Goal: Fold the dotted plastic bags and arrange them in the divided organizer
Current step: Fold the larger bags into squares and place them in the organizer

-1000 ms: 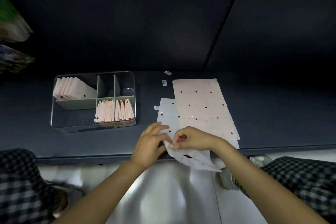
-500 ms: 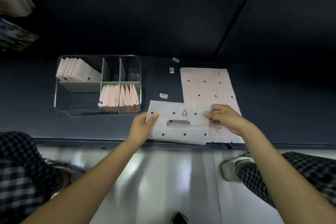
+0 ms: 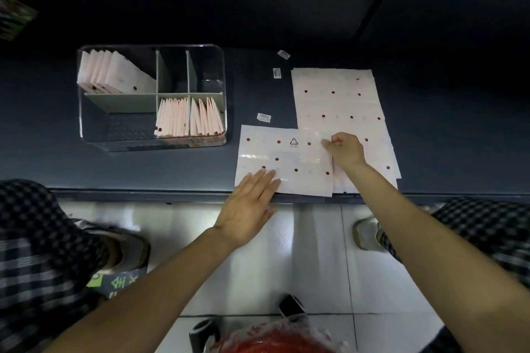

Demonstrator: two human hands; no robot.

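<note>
One dotted bag flattened crosswise at the shelf's near edge, ready for folding

My left hand lies flat, fingers straight, pressing the bag near its lower left corner so it cannot slide; my right hand has fingers curled, pinching the bag's right edge, apparently to draw it taut. The bag lies between my hands, overlapping the stack of unfolded bags, right of the divided organizer, which already holds folded bags upright

Pale pink bag with dark red dots; organizer clear, dividers perhaps grey-green.
</note>
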